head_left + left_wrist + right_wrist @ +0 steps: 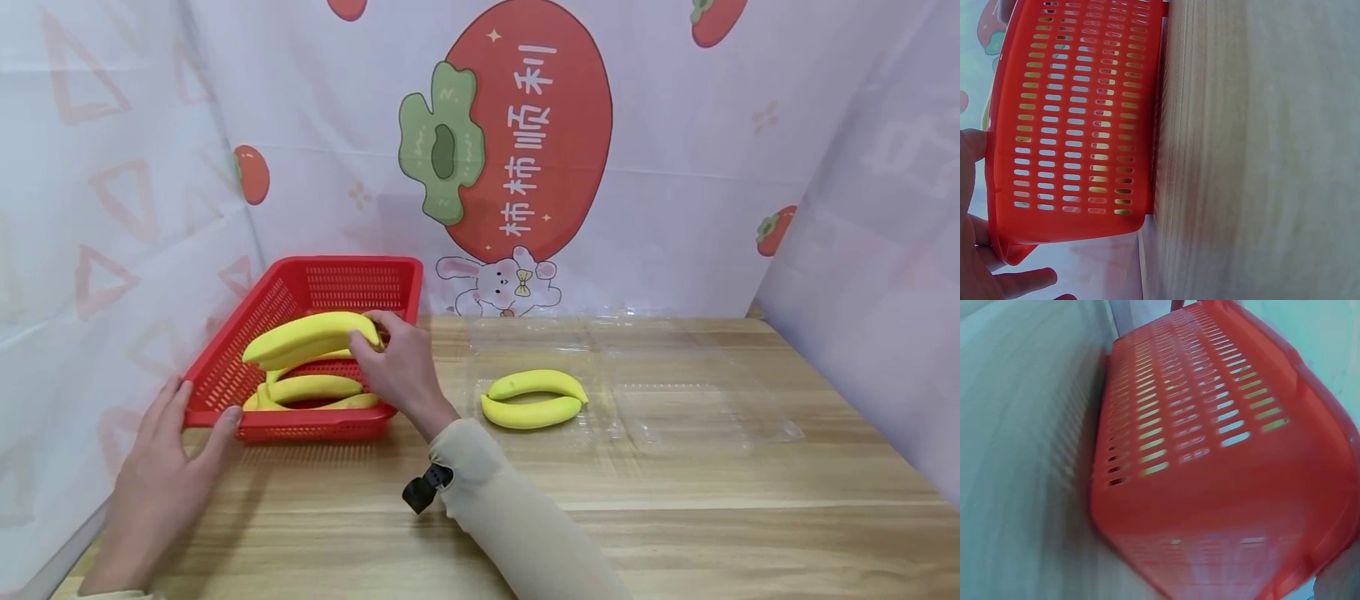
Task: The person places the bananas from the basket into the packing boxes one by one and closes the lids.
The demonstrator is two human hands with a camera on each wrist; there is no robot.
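My right hand (401,358) pinches a yellow banana (303,333) near one end, holding it level over the red basket (225,421). Below it, inside the basket, lie several more bananas (315,387). My left hand (168,471) grips the basket's front left corner, thumb over the rim and fingers along the outer side. In the left wrist view, that hand (979,250) wraps the corner of the slotted basket wall (1079,125). The right wrist view is mostly filled by the basket wall (1204,481), and the held banana is hidden there.
To the right of the basket sits a clear plastic container (690,417) on the wooden table (675,533). Two bananas (532,410) lie curved toward each other in its left part. A printed cloth (337,183) hangs behind and along both sides.
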